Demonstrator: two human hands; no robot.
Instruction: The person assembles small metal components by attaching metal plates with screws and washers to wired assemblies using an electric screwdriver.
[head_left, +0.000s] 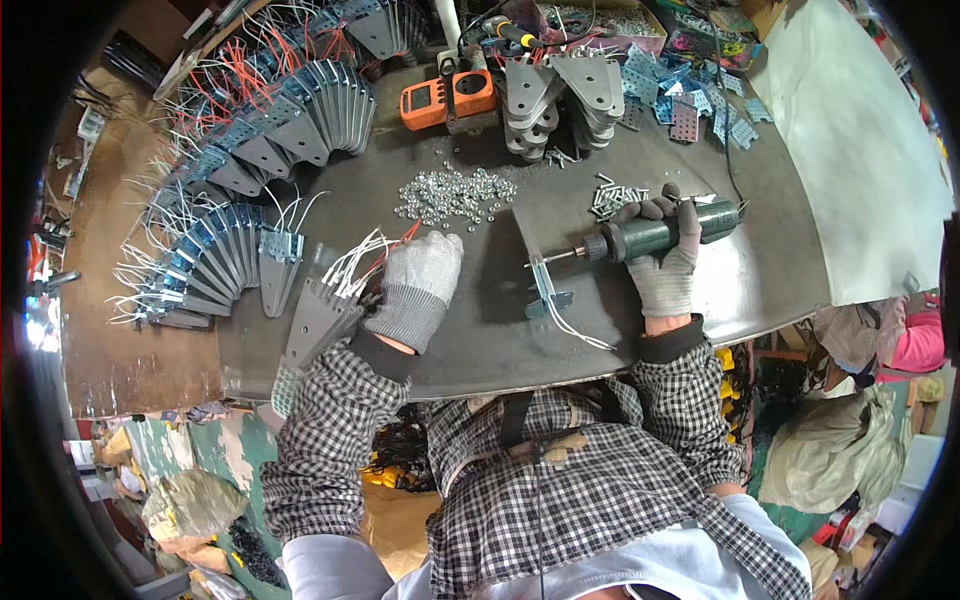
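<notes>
Right hand (665,262) holds screwdriver (655,235) over bare tabletop (470,330).

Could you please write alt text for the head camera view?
A gloved right hand holds a green electric screwdriver to a small metal bracket on a dark workbench; the gloved left hand rests on wired brackets.

Dark metal workbench (480,345) (cluttered workshop).

Your hands wear grey knitted cloth gloves, your right hand (664,262) around a dark green, faintly glossy screwdriver (655,236). The bench (470,330) is dull, smooth dark metal; the nuts (455,196) shine bright, and the brackets (320,325) look matt grey metal.
</notes>
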